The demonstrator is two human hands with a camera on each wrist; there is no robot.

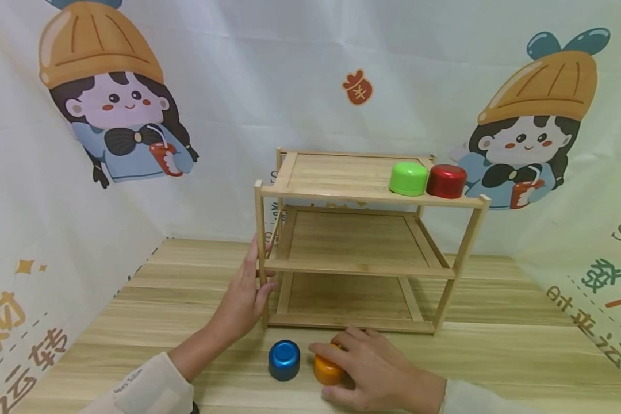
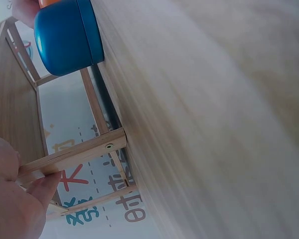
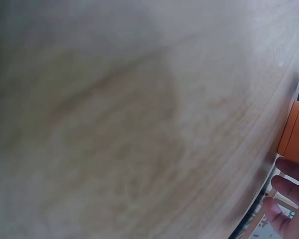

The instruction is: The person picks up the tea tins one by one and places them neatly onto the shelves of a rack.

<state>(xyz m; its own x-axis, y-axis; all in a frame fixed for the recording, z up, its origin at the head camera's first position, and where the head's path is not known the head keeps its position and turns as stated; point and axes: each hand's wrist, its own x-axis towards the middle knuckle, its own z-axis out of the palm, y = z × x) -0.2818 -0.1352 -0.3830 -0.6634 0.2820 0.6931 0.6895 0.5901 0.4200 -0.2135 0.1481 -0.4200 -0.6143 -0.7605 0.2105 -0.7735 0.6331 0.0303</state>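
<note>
Wooden rack (image 1: 336, 172), pale, square-posted, three-tiered, stands upright; left hand (image 1: 245, 293) is clamped on its left front post; right hand (image 1: 372, 368), in front of the rack, is clamped on the orange canister (image 1: 328, 371); this item, glossy and rounded, sits before the rack's base, partly covered by fingers; printed cloth (image 1: 269, 75) hangs behind the rack; wood-grain tabletop (image 1: 186, 282) lies beneath it; blue canister (image 1: 284, 361), metallic, stands before the rack's left post; red canister (image 1: 447, 181) and green canister (image 1: 408, 179) occupy the rack's top right front corner.
</note>
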